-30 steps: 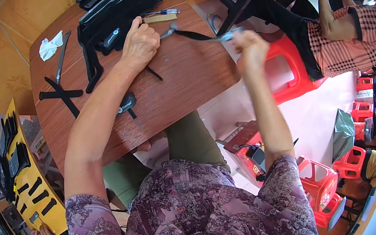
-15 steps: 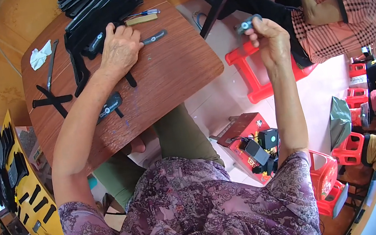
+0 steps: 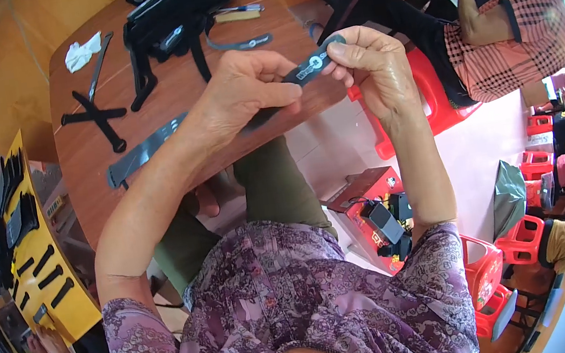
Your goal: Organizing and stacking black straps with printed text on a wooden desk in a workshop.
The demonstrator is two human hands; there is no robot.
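A dark grey strap with a printed light label is stretched between my hands above the table's near right edge. My left hand pinches one end between thumb and fingers. At the other end, my right hand grips with the thumb on top. A black tail shows below my left hand. Another grey strap lies on the table, partly behind my left forearm. Farther back, a curved grey strap lies beside a heap of black straps.
On the wooden table lie crossed black straps, a white tissue and a yellowish block beside a pen. A yellow board with black straps stands left. A red stool and a person in a checked shirt are right.
My left hand has left the table and moved right to take the strap's other end. My right hand has come slightly left and down with the strap. The table straps have shifted.
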